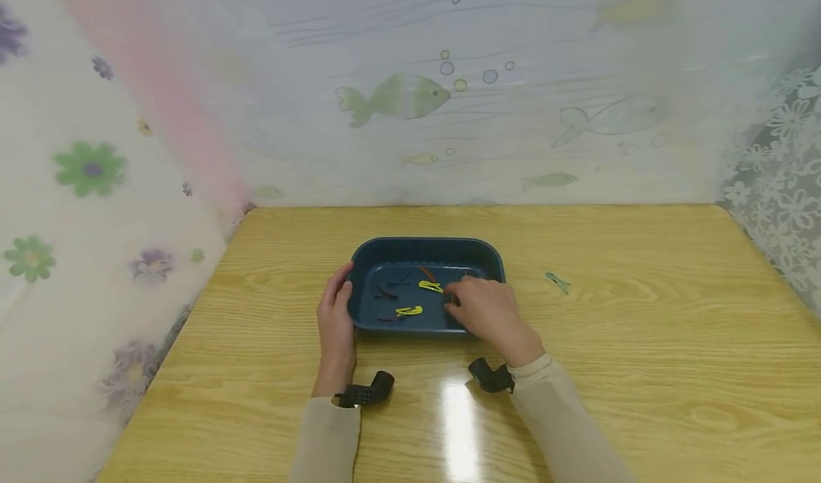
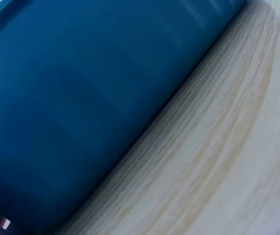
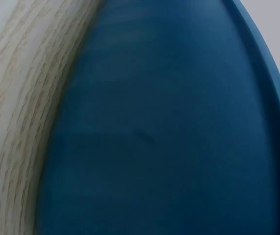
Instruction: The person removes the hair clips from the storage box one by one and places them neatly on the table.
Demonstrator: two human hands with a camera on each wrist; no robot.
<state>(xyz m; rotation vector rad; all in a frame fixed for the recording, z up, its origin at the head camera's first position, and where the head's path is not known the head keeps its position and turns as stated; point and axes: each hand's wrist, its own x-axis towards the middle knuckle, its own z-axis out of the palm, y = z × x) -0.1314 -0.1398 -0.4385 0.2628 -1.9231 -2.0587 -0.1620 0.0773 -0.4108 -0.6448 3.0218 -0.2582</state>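
A dark blue tray (image 1: pixel 417 330) stands on the table with several small clips lying in it. My left hand (image 1: pixel 336 319) rests against the tray's left end, its fingertips and thumb at the rim. My right hand (image 1: pixel 487 310) reaches over the front right of the tray, fingers bent down inside it. Beside those fingers lies a yellow clip (image 1: pixel 430 286); whether they pinch anything is hidden. Nearer the front is another yellow clip (image 1: pixel 409 311), and a dark clip (image 1: pixel 386 293) lies to the left. Both wrist views show mostly the tray's outer wall (image 2: pixel 90 98).
A pale green clip (image 1: pixel 558 283) lies on the wooden table (image 1: pixel 641 326), to the right of the tray. Behind the table hangs a sheet printed with fish (image 1: pixel 410 97). A flowered sheet (image 1: pixel 91 169) borders the left side.
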